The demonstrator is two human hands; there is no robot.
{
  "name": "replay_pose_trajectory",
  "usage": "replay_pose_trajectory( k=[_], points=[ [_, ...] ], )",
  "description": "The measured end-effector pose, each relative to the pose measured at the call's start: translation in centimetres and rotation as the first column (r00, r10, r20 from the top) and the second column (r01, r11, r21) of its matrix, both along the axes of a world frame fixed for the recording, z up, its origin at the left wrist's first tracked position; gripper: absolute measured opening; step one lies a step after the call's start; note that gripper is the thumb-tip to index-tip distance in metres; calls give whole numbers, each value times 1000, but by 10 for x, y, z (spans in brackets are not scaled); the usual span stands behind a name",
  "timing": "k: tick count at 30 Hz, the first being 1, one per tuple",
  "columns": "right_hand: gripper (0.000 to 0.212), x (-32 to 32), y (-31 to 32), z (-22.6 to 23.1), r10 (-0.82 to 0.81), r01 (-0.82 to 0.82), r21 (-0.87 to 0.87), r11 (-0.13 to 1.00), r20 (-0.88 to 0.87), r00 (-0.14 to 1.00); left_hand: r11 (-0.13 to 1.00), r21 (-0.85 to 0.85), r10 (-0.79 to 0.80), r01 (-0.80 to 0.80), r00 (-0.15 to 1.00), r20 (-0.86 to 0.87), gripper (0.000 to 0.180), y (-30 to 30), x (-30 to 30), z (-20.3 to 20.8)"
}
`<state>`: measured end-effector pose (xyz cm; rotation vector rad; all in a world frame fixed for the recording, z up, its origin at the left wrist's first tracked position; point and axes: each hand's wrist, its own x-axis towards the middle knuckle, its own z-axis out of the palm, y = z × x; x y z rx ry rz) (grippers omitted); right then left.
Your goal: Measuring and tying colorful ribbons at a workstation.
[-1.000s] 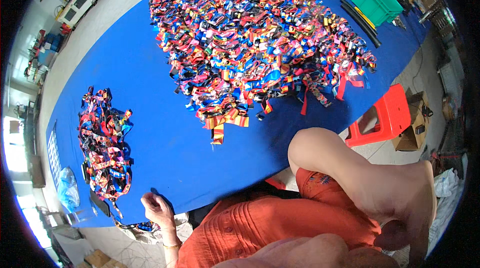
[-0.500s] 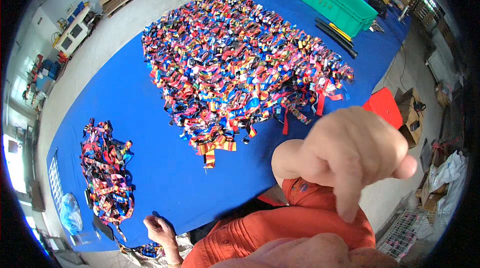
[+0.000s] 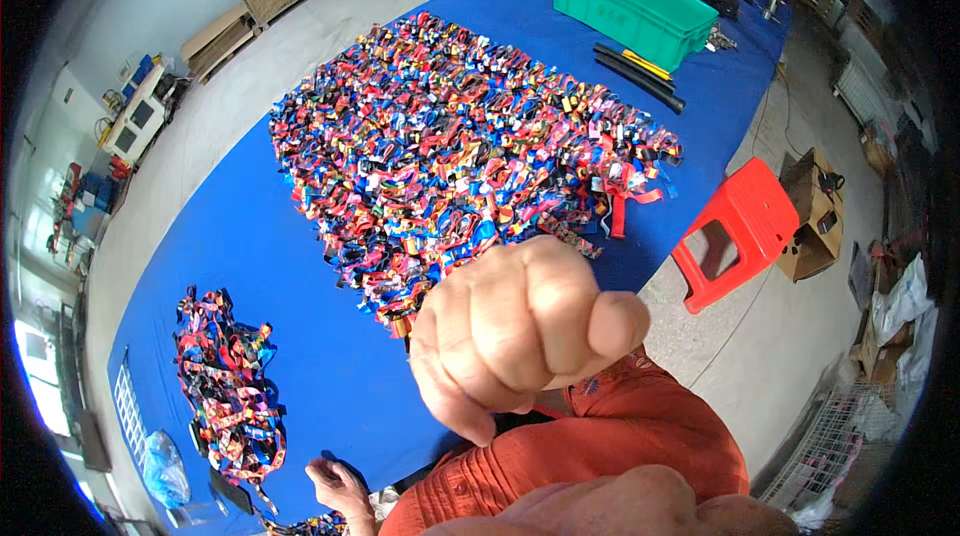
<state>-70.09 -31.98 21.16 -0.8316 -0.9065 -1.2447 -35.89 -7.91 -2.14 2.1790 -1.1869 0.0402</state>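
Observation:
My right hand [image 3: 520, 326] is raised close to the camera, its fingers curled into a loose fist with nothing visible in them. It covers the near edge of a large heap of colourful strap bundles [image 3: 430, 156] but appears well above it. My left hand [image 3: 338, 484] is low at the near edge of the blue-covered table [image 3: 350, 386], fingers curled, with no held thing showing. A smaller pile of similar straps [image 3: 230, 386] lies beyond it to the left. More straps show below the table edge, partly hidden by my arm.
A green crate [image 3: 635, 21] stands at the far right of the table, beside black tubes [image 3: 640, 81] and a yellow one. A red stool [image 3: 745, 226] and an open cardboard box [image 3: 815, 226] are on the floor at right. A clear plastic bag [image 3: 165, 471] lies at left.
My right hand has swept left from the right side, and its fingers have curled in more. The view has turned slightly, uncovering the red stool. My left hand stays by the table edge.

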Motion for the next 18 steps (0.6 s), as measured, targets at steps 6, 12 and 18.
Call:
replay_pose_trajectory(
  k=[6, 12, 18],
  points=[
    [38, 9, 6, -1, 44, -45, -24, 999, -38, 998, 997, -71, -14, 9, 997, -74, 11, 0, 3, -7],
    [32, 34, 11, -6, 64, -79, -101, 992, -138, 988, 998, -45, 30, -33, 996, -82, 9, 5, 0, 2],
    [27, 90, 15, -32, 152, -185, -220, 958, -157, 976, 999, -43, -23, 22, 999, -34, 7, 2, -3, 8]
  ],
)
